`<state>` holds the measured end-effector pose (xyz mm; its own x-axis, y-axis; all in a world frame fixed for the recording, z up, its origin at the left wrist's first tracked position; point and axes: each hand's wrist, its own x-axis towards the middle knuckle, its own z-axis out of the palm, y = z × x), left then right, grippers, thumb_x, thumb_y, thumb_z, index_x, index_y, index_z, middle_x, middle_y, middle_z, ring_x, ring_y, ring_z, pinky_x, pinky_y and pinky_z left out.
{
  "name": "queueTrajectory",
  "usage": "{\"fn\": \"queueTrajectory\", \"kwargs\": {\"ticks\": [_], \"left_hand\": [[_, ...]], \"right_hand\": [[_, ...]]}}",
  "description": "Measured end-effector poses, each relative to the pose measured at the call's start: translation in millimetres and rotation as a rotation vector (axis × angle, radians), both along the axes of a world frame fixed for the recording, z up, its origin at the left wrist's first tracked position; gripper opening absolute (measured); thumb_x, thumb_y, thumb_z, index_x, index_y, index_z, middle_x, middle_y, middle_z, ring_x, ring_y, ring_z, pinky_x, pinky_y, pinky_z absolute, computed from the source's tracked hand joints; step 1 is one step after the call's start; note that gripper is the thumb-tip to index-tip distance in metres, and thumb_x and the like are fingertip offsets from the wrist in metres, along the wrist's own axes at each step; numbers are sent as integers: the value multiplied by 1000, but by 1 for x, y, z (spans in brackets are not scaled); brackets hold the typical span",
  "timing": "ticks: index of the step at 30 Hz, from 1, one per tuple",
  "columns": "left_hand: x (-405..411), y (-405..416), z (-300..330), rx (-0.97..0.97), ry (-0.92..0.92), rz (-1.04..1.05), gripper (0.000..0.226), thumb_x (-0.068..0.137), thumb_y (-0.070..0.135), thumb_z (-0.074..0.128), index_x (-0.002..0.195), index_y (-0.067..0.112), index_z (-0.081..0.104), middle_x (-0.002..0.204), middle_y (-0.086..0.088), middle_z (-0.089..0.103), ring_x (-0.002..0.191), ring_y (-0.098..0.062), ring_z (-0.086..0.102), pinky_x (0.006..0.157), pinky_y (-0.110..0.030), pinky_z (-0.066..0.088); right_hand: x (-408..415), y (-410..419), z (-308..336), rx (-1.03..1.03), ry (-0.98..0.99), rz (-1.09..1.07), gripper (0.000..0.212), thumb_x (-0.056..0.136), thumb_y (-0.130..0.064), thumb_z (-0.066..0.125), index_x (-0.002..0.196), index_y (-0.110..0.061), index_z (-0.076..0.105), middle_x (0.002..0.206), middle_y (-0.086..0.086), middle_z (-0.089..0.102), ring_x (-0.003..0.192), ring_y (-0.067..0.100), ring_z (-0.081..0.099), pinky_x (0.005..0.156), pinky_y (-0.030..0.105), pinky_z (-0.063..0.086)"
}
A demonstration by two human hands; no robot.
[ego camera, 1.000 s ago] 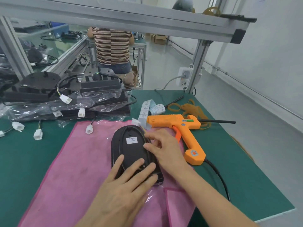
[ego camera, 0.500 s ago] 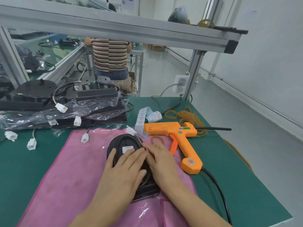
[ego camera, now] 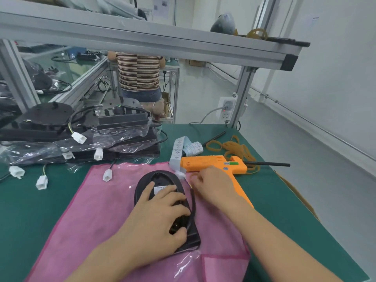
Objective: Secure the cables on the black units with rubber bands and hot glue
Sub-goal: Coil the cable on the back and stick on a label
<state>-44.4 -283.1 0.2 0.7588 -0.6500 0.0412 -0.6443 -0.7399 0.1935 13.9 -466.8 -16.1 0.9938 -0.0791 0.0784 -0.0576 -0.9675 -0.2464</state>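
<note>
A black oval unit (ego camera: 162, 180) with a white label lies on a pink cloth (ego camera: 97, 216). My left hand (ego camera: 160, 216) presses flat on the unit and holds its coiled black cable (ego camera: 192, 202) down. The cable runs up the unit's right edge to a white connector (ego camera: 180, 175). My right hand (ego camera: 211, 186) sits just right of that cable end, its fingertips pinching a tan rubber band (ego camera: 191, 175) on the cloth. An orange hot glue gun (ego camera: 215, 164) lies behind my right hand, partly hidden by it. More loose rubber bands (ego camera: 236, 148) lie past the gun.
A stack of bagged black units (ego camera: 85, 137) with dangling white connectors (ego camera: 41, 182) fills the back left of the green table (ego camera: 284, 200). A label strip (ego camera: 184, 148) lies by the gun. A person in a striped shirt (ego camera: 139, 72) stands beyond the aluminium frame (ego camera: 242, 92).
My left hand slid up the unit onto the coiled cable. My right hand left the unit's right edge and moved right to the rubber band by the glue gun.
</note>
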Motion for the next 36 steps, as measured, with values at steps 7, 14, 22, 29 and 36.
{"fn": "queueTrajectory", "kwargs": {"ticks": [7,14,22,29,36], "left_hand": [[2,-6,-14,-248,26,33,50,73,45,35,117,32,55,133,26,39,129,5,29,103,-5,-1],[7,3,-15,-345,255,-51,54,95,47,49,144,42,27,151,33,17,142,10,5,119,-24,1],[52,19,28,-998,234,339,43,91,7,59,124,35,54,112,17,59,74,1,57,74,-14,43],[62,-1,37,-1104,468,168,38,90,-13,45,78,13,71,57,4,64,50,-9,58,49,-21,48],[66,3,40,-1129,486,98,22,87,-2,64,82,17,75,62,-5,63,57,-19,51,54,-23,41]], "right_hand": [[11,-1,-10,-228,33,47,31,102,-21,38,115,-13,65,122,12,58,108,29,59,80,34,45],[9,-3,-7,-256,74,158,25,97,-26,48,100,-8,66,109,13,64,99,32,61,67,32,35],[-2,3,59,491,-378,43,20,88,-19,57,71,-8,56,75,5,54,73,16,48,64,34,32],[-36,47,69,1351,-75,581,16,77,-9,46,63,-10,54,64,0,56,65,10,51,63,19,43],[-30,33,64,1562,553,474,31,93,-1,38,82,-6,66,75,8,70,53,11,64,47,18,50]]}}
